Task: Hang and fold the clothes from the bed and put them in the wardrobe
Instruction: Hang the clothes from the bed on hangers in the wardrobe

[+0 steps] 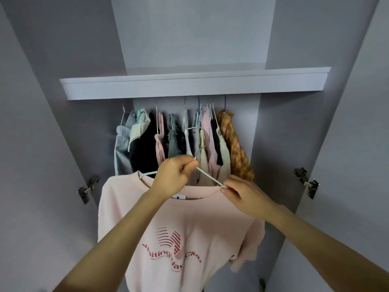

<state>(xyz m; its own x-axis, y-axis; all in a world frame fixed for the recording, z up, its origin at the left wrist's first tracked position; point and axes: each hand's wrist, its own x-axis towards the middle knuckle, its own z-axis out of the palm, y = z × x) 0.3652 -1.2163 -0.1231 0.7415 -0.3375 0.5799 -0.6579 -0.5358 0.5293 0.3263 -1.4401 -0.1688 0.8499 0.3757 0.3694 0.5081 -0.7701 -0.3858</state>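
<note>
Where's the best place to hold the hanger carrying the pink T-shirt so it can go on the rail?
Probably grip the hanger at its neck, just under the hook, coming from above. The pink T-shirt covers most of the arms, so little else is bare. The left hand already holds there; the right hand pinches the right arm by the collar.

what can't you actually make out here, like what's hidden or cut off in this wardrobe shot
Head view only:
- Wardrobe rail: hidden behind the shelf; only hook tops show.
- Hanger hook: mostly covered by the left hand.
- Pink t-shirt hem: cut off by the bottom edge.
- Right hand fingertips: pinching at the collar, exact grip unclear.
- Collar label: too small to read.
</note>
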